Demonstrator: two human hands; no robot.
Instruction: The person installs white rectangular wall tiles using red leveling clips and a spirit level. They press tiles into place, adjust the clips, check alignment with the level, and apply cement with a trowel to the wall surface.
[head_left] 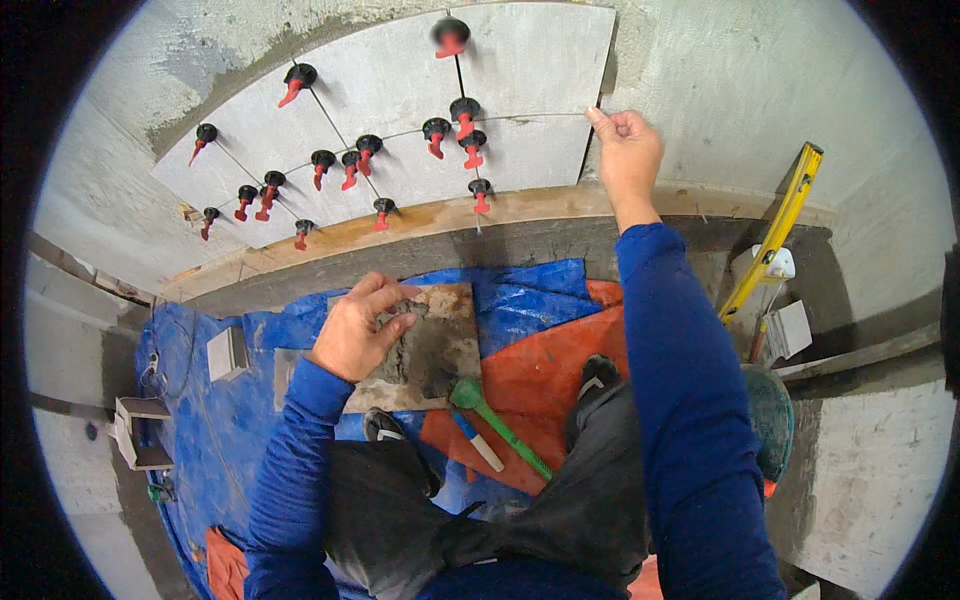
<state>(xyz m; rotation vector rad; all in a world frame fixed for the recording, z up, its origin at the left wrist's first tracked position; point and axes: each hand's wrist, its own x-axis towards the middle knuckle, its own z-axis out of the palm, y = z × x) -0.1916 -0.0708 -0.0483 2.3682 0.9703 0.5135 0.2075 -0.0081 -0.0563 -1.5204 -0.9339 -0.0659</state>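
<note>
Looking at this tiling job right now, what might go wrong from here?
The right hand touches the edge of a grey wall tile held by red and black levelling clips; pressure might shift it out of line. The left hand rests on a mortar-smeared tile on the blue tarp; wet mortar could smear. The green-handled tool lies by the feet, a tripping risk.

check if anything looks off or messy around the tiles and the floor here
Mostly tidy. Grey mortar is smeared over the board under the left hand; the yellow level leans askew against the wall.
</note>
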